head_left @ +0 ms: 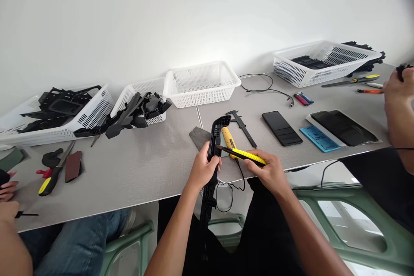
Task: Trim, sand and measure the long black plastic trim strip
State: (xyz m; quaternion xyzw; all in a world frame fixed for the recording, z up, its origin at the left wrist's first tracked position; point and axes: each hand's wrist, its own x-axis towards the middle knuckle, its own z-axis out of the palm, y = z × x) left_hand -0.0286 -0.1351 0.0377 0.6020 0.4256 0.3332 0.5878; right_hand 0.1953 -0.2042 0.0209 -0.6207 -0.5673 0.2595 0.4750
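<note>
Your left hand (204, 166) is wrapped around the long black plastic part (211, 187), and your right hand (267, 170) grasps the yellow-and-black knife (246, 154), its tip at the part just above your left thumb. You have the part crossing the front edge of the worktop (139, 181), its bent upper end over the surface and its lower end down between your legs. A broad stretch of worktop separates your left hand from the yellow-and-black-handled file (56, 172). Close behind the part, the yellow corded tool (228, 136), the caliper (244, 127) and a dark flat plate (198, 137) crowd your forward side; the tool's cord drops over the edge. On your right are the phone (282, 128) and the blue packet (319, 139). Farther back stands the middle white basket (200, 98); co-workers' hands flank you at both sides.
</note>
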